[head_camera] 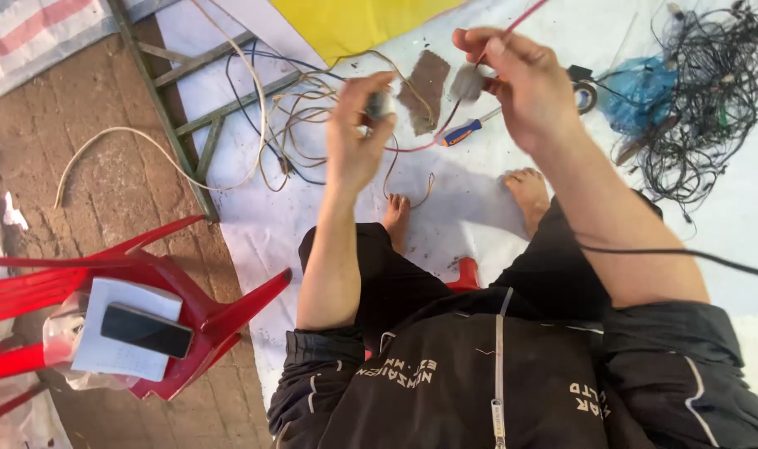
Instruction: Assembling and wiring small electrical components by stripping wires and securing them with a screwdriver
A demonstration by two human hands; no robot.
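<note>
My left hand (pixel 356 133) is raised over the white sheet and pinches a small grey part (pixel 380 104) between its fingertips. My right hand (pixel 516 79) holds another small grey part (pixel 466 83) with a thin red wire (pixel 520 17) running up from it. A red wire loops down between the two hands. Below them my two bare feet rest on the white sheet (pixel 470 199). A screwdriver (pixel 466 130) with an orange and blue handle lies on the sheet just under my right hand.
A tangle of black cables (pixel 703 108) and a blue bag (pixel 637 87) lie at the right. Loose beige and dark wires (pixel 287 116) spread by a green metal frame (pixel 188 125). A red plastic chair (pixel 171 308) at the left carries a phone (pixel 146 330) on a white pad.
</note>
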